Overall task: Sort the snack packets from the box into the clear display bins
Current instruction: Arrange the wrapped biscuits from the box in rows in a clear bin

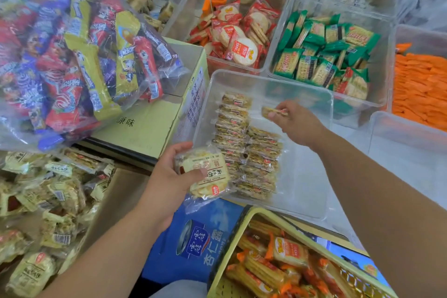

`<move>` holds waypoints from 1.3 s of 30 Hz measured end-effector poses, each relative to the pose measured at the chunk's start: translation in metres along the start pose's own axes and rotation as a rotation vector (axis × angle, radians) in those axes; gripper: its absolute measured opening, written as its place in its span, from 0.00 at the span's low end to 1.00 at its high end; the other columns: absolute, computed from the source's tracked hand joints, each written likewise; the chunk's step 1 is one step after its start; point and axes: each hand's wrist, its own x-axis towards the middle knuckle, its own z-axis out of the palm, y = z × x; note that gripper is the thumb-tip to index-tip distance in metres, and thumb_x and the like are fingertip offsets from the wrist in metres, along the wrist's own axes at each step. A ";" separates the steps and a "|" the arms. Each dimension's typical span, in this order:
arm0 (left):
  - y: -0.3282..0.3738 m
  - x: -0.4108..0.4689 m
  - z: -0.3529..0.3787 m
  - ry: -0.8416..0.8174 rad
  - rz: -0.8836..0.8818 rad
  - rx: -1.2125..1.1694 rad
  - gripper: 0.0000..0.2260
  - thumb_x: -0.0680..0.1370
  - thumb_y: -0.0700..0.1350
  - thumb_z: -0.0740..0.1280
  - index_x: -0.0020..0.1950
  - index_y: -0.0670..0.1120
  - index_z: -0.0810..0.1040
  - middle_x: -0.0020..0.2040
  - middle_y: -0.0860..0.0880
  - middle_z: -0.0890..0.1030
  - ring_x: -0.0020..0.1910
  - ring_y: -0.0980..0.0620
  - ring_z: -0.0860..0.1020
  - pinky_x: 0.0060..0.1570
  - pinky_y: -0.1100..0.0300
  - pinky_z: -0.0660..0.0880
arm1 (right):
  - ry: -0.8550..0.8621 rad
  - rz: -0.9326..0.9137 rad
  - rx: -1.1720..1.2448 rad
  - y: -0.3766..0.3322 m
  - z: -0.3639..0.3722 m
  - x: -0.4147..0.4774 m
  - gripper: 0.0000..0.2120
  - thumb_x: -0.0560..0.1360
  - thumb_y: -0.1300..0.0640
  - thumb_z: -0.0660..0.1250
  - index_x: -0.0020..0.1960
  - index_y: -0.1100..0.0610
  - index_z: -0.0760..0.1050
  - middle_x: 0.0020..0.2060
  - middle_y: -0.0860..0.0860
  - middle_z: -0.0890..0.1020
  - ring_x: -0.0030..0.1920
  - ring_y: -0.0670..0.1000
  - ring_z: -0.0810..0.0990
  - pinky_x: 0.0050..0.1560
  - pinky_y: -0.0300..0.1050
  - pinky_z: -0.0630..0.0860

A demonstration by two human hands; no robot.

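Right hand [296,124] pinches one packet [274,112] beyond the shorter row [262,159], seemingly unfinished, in the clear bin [268,79]; left hand [169,176] grips spare packets [208,176].

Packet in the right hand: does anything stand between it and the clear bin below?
Nothing visible does. The right hand pinches the packet above the open clear bin, with bare bin floor beneath it, beside the packet rows already laid there.

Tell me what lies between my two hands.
Head view: rows of snack packets in the clear bin lie between the left hand, gripping a packet stack, and the right hand, pinching a single packet.
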 end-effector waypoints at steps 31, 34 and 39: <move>0.014 -0.019 0.002 -0.006 -0.089 -0.354 0.23 0.69 0.42 0.75 0.63 0.49 0.77 0.55 0.41 0.87 0.48 0.43 0.87 0.36 0.52 0.84 | 0.044 -0.365 -0.173 -0.030 0.036 -0.077 0.30 0.78 0.41 0.67 0.77 0.46 0.65 0.74 0.49 0.70 0.75 0.55 0.64 0.75 0.58 0.61; 0.016 -0.020 0.004 -0.007 -0.123 -0.340 0.25 0.68 0.44 0.76 0.65 0.48 0.77 0.54 0.40 0.87 0.46 0.43 0.87 0.36 0.51 0.84 | -0.100 -0.549 -0.058 -0.053 0.039 -0.120 0.37 0.71 0.51 0.68 0.78 0.41 0.62 0.79 0.47 0.63 0.77 0.51 0.60 0.76 0.54 0.59; 0.017 -0.022 0.011 -0.078 -0.130 -0.139 0.31 0.63 0.52 0.79 0.65 0.49 0.77 0.53 0.39 0.87 0.49 0.39 0.87 0.46 0.47 0.83 | -0.154 -0.693 -0.054 -0.066 0.049 -0.154 0.36 0.74 0.63 0.69 0.78 0.42 0.65 0.80 0.46 0.61 0.78 0.50 0.61 0.75 0.52 0.63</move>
